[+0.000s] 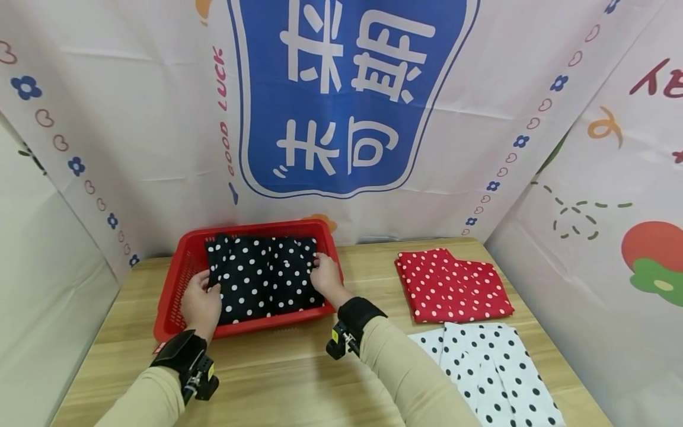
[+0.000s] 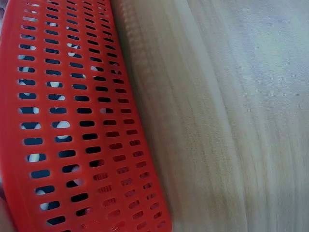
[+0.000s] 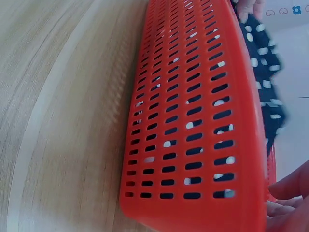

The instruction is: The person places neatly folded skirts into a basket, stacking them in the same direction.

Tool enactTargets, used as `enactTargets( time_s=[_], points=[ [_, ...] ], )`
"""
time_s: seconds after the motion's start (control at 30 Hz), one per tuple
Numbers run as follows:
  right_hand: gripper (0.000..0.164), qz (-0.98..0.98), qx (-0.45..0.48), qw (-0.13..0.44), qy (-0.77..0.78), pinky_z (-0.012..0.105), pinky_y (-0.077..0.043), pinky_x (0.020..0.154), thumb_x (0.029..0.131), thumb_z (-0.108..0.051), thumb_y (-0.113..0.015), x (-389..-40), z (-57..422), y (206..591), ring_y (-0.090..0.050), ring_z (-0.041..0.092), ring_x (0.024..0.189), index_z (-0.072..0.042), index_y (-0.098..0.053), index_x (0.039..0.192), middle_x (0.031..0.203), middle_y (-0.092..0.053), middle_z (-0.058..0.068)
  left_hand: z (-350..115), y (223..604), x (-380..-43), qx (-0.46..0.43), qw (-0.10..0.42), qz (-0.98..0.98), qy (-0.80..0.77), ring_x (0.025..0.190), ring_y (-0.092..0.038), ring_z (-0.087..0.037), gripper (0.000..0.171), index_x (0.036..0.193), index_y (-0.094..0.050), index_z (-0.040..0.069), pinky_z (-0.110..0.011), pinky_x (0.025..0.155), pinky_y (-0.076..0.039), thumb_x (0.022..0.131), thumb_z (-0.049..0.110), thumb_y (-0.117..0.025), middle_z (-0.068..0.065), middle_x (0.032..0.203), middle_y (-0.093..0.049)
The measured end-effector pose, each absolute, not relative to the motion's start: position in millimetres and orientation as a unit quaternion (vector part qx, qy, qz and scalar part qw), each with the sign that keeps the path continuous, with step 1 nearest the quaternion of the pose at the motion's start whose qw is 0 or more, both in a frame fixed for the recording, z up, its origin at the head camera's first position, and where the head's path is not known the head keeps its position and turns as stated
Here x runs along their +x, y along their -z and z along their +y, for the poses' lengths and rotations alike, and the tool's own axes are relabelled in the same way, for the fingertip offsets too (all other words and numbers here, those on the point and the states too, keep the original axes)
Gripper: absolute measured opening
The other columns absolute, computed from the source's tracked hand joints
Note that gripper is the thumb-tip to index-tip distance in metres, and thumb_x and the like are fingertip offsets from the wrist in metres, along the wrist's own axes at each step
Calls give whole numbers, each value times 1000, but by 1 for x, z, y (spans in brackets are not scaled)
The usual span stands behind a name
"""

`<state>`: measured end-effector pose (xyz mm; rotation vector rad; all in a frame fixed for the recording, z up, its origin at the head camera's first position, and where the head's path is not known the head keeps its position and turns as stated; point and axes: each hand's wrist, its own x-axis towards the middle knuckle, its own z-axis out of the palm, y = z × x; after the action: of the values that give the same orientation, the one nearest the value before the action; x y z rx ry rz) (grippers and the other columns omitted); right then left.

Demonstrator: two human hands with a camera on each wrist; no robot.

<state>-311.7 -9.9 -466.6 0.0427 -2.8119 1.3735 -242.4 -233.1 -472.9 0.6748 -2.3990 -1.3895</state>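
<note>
A red plastic basket (image 1: 256,327) with slotted walls stands at the back left of the table. Inside it lies a folded black cloth with white polka dots (image 1: 249,276), part of its back edge rising near the far rim. My left hand (image 1: 201,305) pinches the cloth's left edge, thumb toward me. On the opposite side, my right hand (image 1: 326,279) grips the right edge near the basket's right wall. In the right wrist view, the black cloth (image 3: 263,72) shows above the rim, blurred. The left wrist view shows mostly the basket's slotted wall (image 2: 96,121).
To the right on the wooden table (image 1: 299,373) lies a folded red cloth with white dots (image 1: 453,287). In front of it is a white cloth with black dots (image 1: 496,373), partly behind my right sleeve. A printed fabric backdrop (image 1: 176,118) hangs behind the basket.
</note>
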Motion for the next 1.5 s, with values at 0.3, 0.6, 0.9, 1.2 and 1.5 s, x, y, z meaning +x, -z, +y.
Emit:
enactTargets(
  time_s=[0.3,0.6,0.9,1.2,1.5],
  points=[
    [39,-873,42,14,-486,36,-50,94,91,11,-50,-310,0,463,-60,32,110,14,-52,130,116,-64,24,-237,465,-237,235,96,-832,494,133,-32,-46,53,145,-28,-11,-56,112,-25,95,1,-43,-33,146,-33],
    [38,-861,39,-5,-507,38,-49,97,94,9,-52,-304,8,454,-58,32,114,12,-52,131,121,-61,25,-228,454,-233,205,88,-850,477,134,-31,-46,52,145,-28,-10,-55,112,-25,98,2,-44,-33,146,-31],
    [37,-855,54,5,-516,40,-50,95,92,10,-54,-299,18,450,-57,35,115,13,-53,129,122,-60,27,-222,452,-226,186,85,-863,462,130,-36,-45,49,144,-32,-9,-58,108,-30,98,3,-44,-32,147,-33],
    [35,-865,58,3,-498,38,-51,93,93,7,-55,-294,25,441,-59,30,108,8,-57,128,120,-62,23,-224,447,-222,177,72,-870,454,134,-32,-45,51,146,-29,-9,-57,111,-25,99,6,-44,-32,148,-30],
    [34,-863,52,9,-502,39,-52,91,93,6,-55,-289,37,434,-60,31,106,9,-58,127,118,-63,23,-228,435,-210,152,57,-872,463,135,-30,-45,54,148,-25,-8,-57,112,-24,101,8,-44,-31,149,-30]
  ],
)
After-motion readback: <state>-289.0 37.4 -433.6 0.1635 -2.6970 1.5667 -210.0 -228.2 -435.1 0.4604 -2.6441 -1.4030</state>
